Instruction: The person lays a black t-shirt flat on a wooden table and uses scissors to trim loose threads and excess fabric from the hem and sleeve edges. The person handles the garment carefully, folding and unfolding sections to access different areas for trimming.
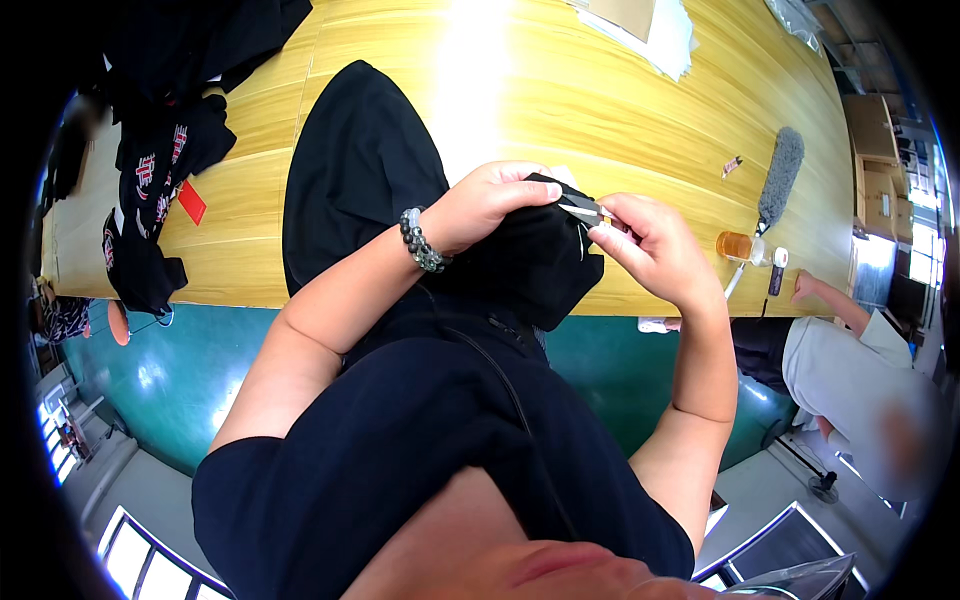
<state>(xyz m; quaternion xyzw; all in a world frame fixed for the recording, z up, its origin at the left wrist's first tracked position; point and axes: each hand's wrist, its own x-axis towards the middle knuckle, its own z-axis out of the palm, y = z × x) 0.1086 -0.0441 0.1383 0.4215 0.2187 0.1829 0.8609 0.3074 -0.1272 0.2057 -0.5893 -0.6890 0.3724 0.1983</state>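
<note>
A black garment (365,160) lies across the near edge of the table, with part of it hanging over the edge in front of me. My left hand (490,205), with a beaded bracelet at its wrist, pinches a fold of the cloth between thumb and fingers. In my right hand (655,240) is a small pair of thread snips (580,211), its pointed blades directed left against the fabric beside my left thumb. A few pale thread bits show on the cloth below the blades. The fingers of my left hand are partly hidden behind the garment.
Other dark garments with red and white print (150,190) and a red tag (192,203) lie at the left. A grey fluffy duster (783,170), a bottle of amber liquid (738,247) and papers (660,40) rest on the wooden table (560,100). A person in white (840,360) is at the right.
</note>
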